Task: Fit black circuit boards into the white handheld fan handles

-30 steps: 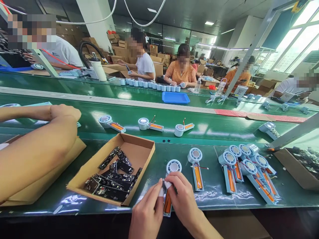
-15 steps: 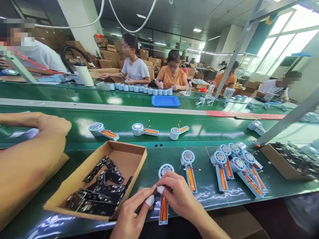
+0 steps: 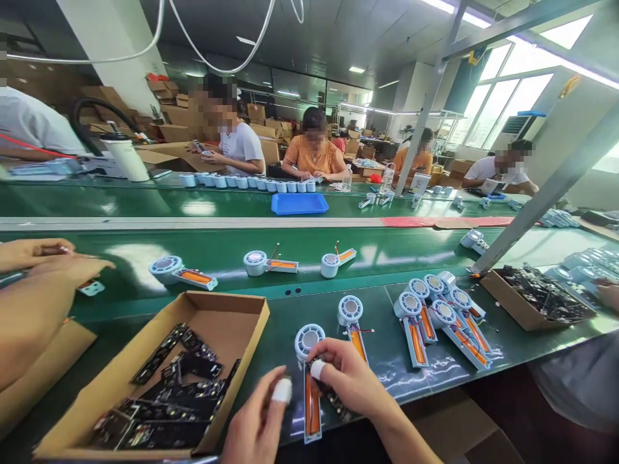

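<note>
Head view takes in a long green bench (image 3: 278, 328) with a conveyor belt (image 3: 387, 248) running along its far side and other people seated beyond it. A neighbour's forearm (image 3: 29, 309) reaches in at the left. Close to the seat on the left lies an open cardboard box (image 3: 227, 316) heaped with black boards (image 3: 178, 393), set, I'd judge, where a hand can dip in without a stretch. Off to the right is a cluster of pale blue fan units (image 3: 435, 322). Their round heads point away and their handles lie toward the seat with the orange cells up, probably so the open side faces the worker. The fan unit (image 3: 312, 406) being handled lies the same way, flat at the bench's near edge between the two hands. The right hand (image 3: 348, 380) curls over the upper handle. Its fingers seem closed on a thin dark circuit board (image 3: 338, 405), whose end shows beneath the palm just beside the handle. The left hand (image 3: 258, 425) hovers just left of the unit, apart from it, loosely open and holding nothing. White tape wraps the right thumb tip (image 3: 316, 368) and the left forefinger tip (image 3: 282, 390), likely guarding the skin where it presses.
</note>
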`<state>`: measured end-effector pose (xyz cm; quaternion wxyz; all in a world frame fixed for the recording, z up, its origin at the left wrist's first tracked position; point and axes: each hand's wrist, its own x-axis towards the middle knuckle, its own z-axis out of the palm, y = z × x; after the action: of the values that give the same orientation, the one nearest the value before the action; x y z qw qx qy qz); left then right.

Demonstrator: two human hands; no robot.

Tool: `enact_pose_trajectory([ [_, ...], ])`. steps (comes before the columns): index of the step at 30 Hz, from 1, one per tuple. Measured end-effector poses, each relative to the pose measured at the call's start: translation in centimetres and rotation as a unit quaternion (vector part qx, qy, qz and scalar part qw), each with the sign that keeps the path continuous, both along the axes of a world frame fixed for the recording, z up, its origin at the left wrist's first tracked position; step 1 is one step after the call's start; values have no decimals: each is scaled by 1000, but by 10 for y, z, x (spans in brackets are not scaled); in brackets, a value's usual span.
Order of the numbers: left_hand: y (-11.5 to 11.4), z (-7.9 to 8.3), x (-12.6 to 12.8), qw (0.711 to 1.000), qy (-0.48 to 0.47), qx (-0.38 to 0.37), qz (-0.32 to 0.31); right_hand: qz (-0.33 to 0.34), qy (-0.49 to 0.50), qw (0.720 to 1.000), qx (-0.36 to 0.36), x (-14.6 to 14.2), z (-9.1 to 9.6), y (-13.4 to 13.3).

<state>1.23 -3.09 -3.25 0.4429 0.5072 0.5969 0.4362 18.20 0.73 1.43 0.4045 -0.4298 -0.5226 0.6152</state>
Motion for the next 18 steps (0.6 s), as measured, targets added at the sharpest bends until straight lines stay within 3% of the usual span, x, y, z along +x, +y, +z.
enact_pose_trajectory([
  [4, 17, 15, 9, 980, -108, -75, -149, 75, 84, 993, -24, -1, -1, -2],
  [6, 20, 23, 12, 966, -158, -98, -179, 107, 79, 991, -6, 0, 0, -8],
  [8, 19, 29, 13, 963, -196, -105, -149, 96, 53, 994, 29, 3, 1, -13],
  [12, 9, 23, 14, 968, -223, -107, -42, -10, -22, 997, 73, 11, -1, -16],
  [18, 1, 6, 16, 988, -143, -50, -29, -104, -93, 985, 103, 16, -6, -16],
])
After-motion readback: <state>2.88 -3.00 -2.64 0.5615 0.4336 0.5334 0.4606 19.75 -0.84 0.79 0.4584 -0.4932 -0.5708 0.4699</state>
